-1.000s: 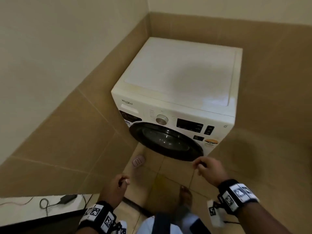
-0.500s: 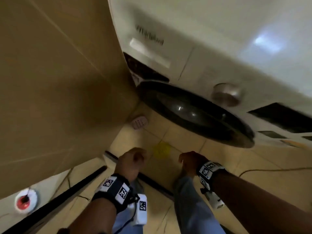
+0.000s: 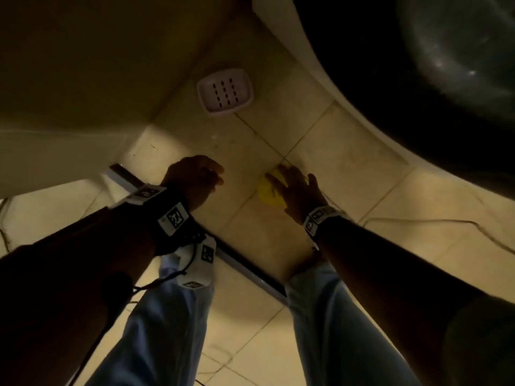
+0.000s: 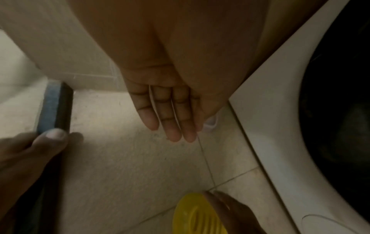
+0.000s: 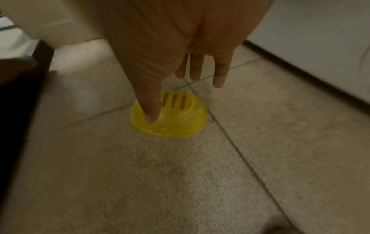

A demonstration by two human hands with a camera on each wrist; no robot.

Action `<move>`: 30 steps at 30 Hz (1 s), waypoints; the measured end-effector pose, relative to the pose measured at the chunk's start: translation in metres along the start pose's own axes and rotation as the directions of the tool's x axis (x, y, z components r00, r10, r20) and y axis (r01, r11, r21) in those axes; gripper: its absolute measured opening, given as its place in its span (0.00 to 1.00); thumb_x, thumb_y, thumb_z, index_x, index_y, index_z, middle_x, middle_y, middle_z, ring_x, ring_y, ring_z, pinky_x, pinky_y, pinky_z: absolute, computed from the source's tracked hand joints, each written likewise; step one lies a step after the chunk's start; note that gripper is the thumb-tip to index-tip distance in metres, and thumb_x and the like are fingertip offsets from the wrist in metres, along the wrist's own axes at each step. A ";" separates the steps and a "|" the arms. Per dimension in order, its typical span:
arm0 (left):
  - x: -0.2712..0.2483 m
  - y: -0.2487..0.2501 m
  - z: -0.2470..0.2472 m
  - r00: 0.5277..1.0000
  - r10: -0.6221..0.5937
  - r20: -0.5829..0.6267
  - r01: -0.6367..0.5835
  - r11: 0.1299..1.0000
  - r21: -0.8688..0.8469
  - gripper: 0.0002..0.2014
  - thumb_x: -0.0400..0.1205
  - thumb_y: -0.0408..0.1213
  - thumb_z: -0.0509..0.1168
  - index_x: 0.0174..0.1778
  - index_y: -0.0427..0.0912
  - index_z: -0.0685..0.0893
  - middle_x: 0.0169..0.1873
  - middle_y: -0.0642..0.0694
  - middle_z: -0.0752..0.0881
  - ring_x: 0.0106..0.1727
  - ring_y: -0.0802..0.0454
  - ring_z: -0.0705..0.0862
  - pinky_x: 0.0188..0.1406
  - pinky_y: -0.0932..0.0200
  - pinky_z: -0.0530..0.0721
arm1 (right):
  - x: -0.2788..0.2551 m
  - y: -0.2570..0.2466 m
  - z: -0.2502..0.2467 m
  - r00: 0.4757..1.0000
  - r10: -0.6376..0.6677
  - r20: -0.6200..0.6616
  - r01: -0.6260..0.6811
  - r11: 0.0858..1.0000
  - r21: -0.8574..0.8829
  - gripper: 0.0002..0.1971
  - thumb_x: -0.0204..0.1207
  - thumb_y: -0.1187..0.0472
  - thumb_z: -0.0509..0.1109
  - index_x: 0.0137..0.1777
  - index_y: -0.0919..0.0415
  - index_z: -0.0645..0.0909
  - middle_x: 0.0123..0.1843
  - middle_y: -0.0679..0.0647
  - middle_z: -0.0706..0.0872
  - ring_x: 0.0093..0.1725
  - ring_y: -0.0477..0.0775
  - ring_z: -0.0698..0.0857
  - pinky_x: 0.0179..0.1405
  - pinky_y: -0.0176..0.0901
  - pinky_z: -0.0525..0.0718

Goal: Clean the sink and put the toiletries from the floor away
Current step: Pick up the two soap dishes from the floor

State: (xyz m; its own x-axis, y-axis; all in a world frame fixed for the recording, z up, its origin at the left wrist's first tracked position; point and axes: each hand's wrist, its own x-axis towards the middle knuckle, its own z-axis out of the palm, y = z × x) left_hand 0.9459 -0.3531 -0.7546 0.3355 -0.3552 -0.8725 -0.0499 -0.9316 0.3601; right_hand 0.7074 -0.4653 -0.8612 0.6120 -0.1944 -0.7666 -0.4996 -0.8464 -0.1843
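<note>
Under your right hand (image 3: 296, 188): yellow soap dish (image 5: 170, 120), fingers spread over it, thumb touching.
Your left hand (image 4: 170, 110): flat, fingers straight, holding nothing.
Beyond it: pink soap dish (image 3: 225, 92).

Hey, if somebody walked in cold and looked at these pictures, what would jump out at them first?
Probably the bright yellow slotted dish lying on the floor tiles, with the right hand reaching down onto it. Next, the pale pink soap dish farther back on the floor by the wall, and the washing machine looming to the right. The left hand hovers open.
</note>
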 end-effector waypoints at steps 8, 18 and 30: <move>0.000 -0.044 0.048 0.990 -0.080 0.116 0.085 0.996 -0.037 0.07 0.79 0.39 0.66 0.41 0.55 0.87 0.49 0.43 0.92 0.49 0.42 0.91 0.59 0.43 0.88 | 0.016 0.003 0.030 0.996 -0.049 0.069 0.060 0.985 -0.160 0.48 0.78 0.66 0.69 0.88 0.43 0.40 0.89 0.61 0.40 0.87 0.71 0.43 0.76 0.86 0.55; 0.013 -0.002 0.043 0.997 -0.048 0.064 0.046 0.998 0.032 0.08 0.83 0.43 0.65 0.41 0.61 0.83 0.52 0.50 0.92 0.53 0.47 0.90 0.59 0.46 0.89 | 0.018 0.005 -0.030 0.979 0.187 -0.086 -0.095 0.783 0.615 0.55 0.61 0.47 0.84 0.84 0.45 0.53 0.78 0.55 0.56 0.75 0.64 0.67 0.63 0.61 0.85; 0.011 -0.012 0.039 0.881 -0.362 0.304 0.464 0.539 -0.703 0.14 0.87 0.51 0.62 0.56 0.43 0.82 0.45 0.39 0.87 0.31 0.50 0.91 0.24 0.59 0.87 | 0.014 -0.044 -0.084 0.985 -0.056 -0.165 0.166 0.028 0.986 0.42 0.65 0.59 0.85 0.74 0.37 0.65 0.76 0.52 0.73 0.73 0.58 0.77 0.61 0.59 0.88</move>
State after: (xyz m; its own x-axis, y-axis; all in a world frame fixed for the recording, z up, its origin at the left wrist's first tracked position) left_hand 0.9133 -0.3493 -0.7819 0.0276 0.0007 -0.9996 0.7900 -0.6128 0.0213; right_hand 0.7895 -0.4728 -0.8122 0.7316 -0.2258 -0.6432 -0.5164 0.4325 -0.7391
